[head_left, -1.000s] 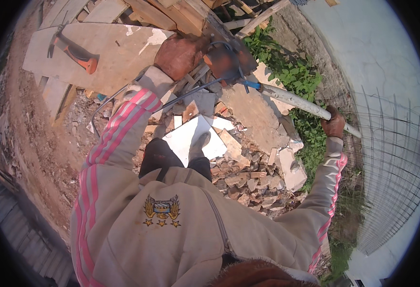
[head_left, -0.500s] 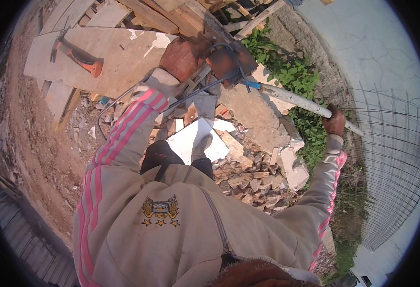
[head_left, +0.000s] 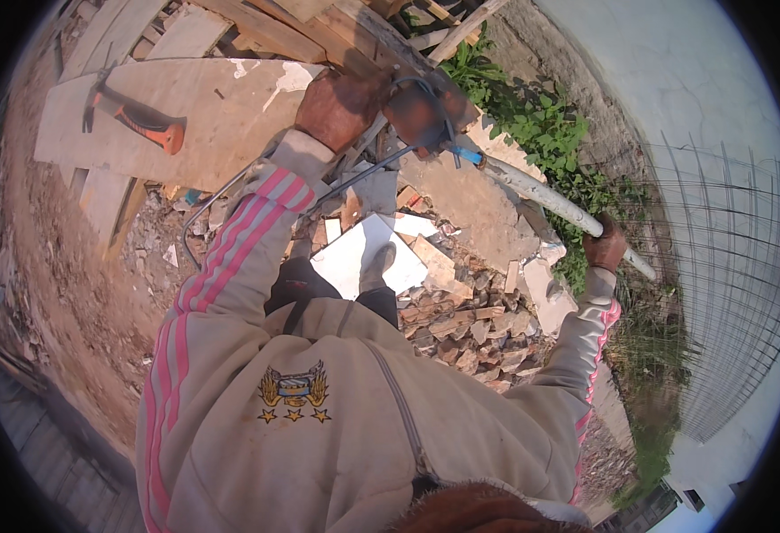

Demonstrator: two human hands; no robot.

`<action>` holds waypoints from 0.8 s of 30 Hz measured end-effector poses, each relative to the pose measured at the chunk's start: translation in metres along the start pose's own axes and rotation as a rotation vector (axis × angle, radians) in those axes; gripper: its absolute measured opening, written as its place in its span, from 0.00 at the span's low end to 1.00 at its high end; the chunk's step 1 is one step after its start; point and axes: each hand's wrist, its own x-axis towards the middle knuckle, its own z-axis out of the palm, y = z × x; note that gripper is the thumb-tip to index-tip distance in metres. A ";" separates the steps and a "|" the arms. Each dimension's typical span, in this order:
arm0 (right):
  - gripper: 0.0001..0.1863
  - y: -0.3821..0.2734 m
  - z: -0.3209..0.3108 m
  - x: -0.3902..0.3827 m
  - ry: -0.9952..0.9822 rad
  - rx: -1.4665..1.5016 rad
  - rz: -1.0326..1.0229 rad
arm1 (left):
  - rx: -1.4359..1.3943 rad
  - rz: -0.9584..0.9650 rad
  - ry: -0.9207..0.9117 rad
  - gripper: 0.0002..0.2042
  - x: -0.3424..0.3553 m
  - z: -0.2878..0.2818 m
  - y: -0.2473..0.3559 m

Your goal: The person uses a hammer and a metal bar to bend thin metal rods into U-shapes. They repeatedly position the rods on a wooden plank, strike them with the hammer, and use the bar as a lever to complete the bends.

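My left hand (head_left: 344, 111) is closed in a fist around a thin, dark steel rod (head_left: 368, 175), beside a rusty block (head_left: 456, 105) whose near part is blurred. From there the bent rod runs back toward my body, passing under my left forearm. My right hand (head_left: 605, 243) wraps round a long whitish pipe (head_left: 541, 197) near its far right end. The pipe slants up and left, and its blue end (head_left: 468, 155) meets the rod at the block. Exactly how the pipe sits on the rod is hidden by the blur.
A claw hammer (head_left: 146, 124) with an orange and black handle lies on a board (head_left: 221, 107) at the left. Broken rubble (head_left: 479, 333) and a white tile (head_left: 341, 266) cover the ground by my feet. Green plants (head_left: 541, 124) and wire mesh (head_left: 718, 266) stand along the pale wall (head_left: 674, 71).
My right hand has drawn the pipe's outer end toward my body and slightly left. My left hand keeps its place by the block.
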 end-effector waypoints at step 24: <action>0.22 -0.309 -0.072 -0.244 -0.098 0.183 0.656 | -0.085 0.060 -0.040 0.17 0.005 -0.003 -0.012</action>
